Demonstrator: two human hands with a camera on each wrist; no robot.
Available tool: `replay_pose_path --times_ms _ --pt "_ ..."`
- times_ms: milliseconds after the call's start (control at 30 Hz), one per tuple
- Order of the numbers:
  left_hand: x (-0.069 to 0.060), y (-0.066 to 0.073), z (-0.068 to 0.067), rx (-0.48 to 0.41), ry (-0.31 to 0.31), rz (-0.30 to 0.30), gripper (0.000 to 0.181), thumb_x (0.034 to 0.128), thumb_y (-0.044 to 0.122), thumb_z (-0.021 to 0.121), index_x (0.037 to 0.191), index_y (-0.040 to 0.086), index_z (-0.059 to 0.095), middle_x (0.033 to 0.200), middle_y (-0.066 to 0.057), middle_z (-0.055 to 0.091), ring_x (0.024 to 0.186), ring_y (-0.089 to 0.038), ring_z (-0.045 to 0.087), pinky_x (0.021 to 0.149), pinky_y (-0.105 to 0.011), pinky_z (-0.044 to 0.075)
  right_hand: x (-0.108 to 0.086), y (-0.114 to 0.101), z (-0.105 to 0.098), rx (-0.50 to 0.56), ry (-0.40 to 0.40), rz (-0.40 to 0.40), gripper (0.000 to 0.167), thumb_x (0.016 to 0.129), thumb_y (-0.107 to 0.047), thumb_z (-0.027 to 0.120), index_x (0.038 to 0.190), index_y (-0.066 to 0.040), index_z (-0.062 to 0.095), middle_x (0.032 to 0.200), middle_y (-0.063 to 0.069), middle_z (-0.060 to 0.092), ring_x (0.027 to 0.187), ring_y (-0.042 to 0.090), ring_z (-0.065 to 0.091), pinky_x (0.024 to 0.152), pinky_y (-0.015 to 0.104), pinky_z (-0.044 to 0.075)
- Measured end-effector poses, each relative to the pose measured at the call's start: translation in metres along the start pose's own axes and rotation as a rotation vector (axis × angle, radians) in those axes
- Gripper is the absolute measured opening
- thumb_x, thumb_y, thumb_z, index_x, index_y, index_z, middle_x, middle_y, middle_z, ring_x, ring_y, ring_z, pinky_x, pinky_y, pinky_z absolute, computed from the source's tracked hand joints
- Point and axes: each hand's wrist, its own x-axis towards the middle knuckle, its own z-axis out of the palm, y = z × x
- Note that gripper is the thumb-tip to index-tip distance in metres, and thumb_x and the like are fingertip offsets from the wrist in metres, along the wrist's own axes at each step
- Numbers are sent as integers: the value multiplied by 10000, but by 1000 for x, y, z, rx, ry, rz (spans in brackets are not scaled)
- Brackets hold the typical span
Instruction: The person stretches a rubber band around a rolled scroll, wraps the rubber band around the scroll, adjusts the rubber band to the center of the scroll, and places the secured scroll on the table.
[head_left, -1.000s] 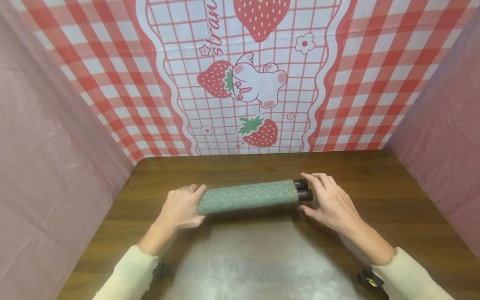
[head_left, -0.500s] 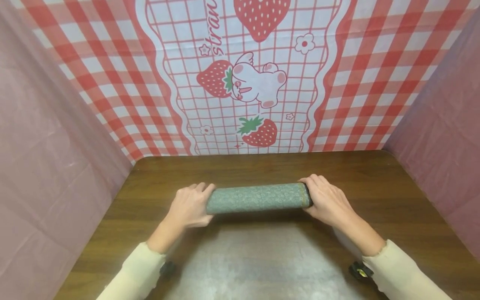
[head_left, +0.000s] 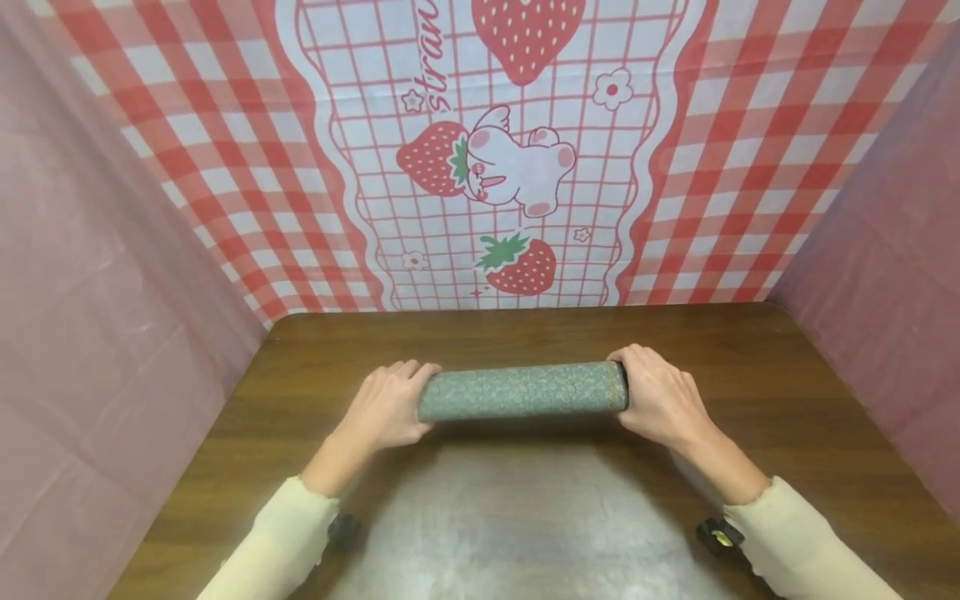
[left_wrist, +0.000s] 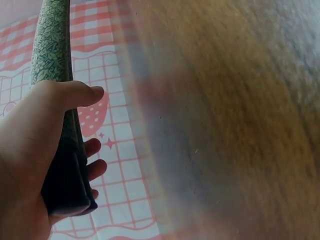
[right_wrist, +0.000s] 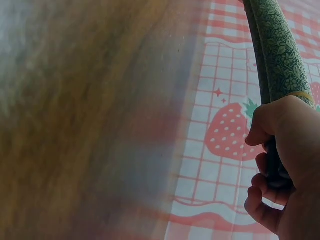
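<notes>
A rolled scroll (head_left: 522, 392) with a green patterned covering lies crosswise in the head view, held a little above the table. My left hand (head_left: 393, 402) grips its left end; in the left wrist view, a dark end piece (left_wrist: 66, 182) shows below that hand (left_wrist: 30, 135). At the other end, my right hand (head_left: 660, 394) holds the scroll near its yellowish band. The right wrist view shows the right hand's (right_wrist: 300, 145) fingers curled about the dark rod ends (right_wrist: 276, 170), which the hand partly hides.
The brown wooden table (head_left: 517, 517) reflects light near its front. Behind it hangs a red-and-white checked cloth (head_left: 225, 158) with strawberry prints. Pink curtains (head_left: 75, 317) close off both sides. A small dark device (head_left: 718, 535) sits at the right wrist.
My right hand has closed around the dark rod ends, which stuck out uncovered a second ago. The scroll has shifted slightly right and become more level, with my left hand moving along.
</notes>
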Motion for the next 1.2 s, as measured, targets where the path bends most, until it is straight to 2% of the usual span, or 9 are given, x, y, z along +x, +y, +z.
replay_pose_path --times_ms 133,233,400,533,700,800,933,1033,1200 --pt "-4 -2 -3 -24 -41 -72 827 675 388 1037 1369 114 679 1116 -129 798 987 -344 775 838 -505 673 -2 4 1 25 7 4 622 646 -24 901 1224 -74 678 1161 159 775 1063 362 738 757 644 621" --pt "-6 -4 -4 -55 -37 -100 765 679 374 1019 1302 92 675 1062 -125 789 945 -329 764 800 -506 681 -4 6 1 45 9 1 629 649 -20 909 1233 -73 682 1176 165 772 1072 367 736 785 649 620" --pt "-9 -6 -7 -91 3 -93 693 665 334 997 1215 73 666 987 -115 779 865 -312 754 744 -502 678 -7 6 2 78 -17 -31 684 672 -31 961 1288 -82 669 1211 149 737 1101 356 721 795 622 632" --pt "-12 -9 -9 -106 18 -97 684 651 305 998 1194 55 666 972 -122 784 840 -307 753 732 -497 673 -9 6 -1 141 -93 -50 802 712 -134 1014 1412 -114 623 1248 133 677 1073 318 704 742 519 614" --pt "-15 -12 -10 -133 48 -87 662 649 274 992 1179 45 668 961 -127 791 819 -300 752 718 -486 670 -10 11 -9 246 -149 -67 832 801 -281 996 1495 -152 555 1326 87 631 1104 245 694 845 475 602" --pt "-16 -13 -9 -143 66 -80 640 649 260 979 1166 46 669 949 -123 787 802 -286 744 703 -473 666 -11 14 -11 289 -143 -104 810 820 -292 993 1495 -155 567 1353 48 643 1138 173 669 914 458 596" --pt "-17 -13 -8 -139 79 -63 625 646 254 966 1157 47 673 940 -119 781 796 -277 731 694 -461 664 -12 14 -10 310 -111 -168 775 798 -257 1009 1468 -150 632 1334 12 676 1156 89 629 941 370 567" --pt "-17 -12 -7 -127 84 -54 628 643 260 966 1158 49 674 941 -116 776 798 -278 724 690 -461 663 -14 12 -6 309 -86 -205 769 763 -243 1028 1438 -138 674 1298 16 685 1151 92 633 929 347 556" --pt "-18 -10 -6 -115 77 -53 631 646 261 960 1169 51 676 940 -112 771 800 -277 718 688 -459 659 -15 11 -2 316 -60 -215 772 734 -230 1043 1416 -116 701 1251 21 680 1108 75 625 896 304 547"
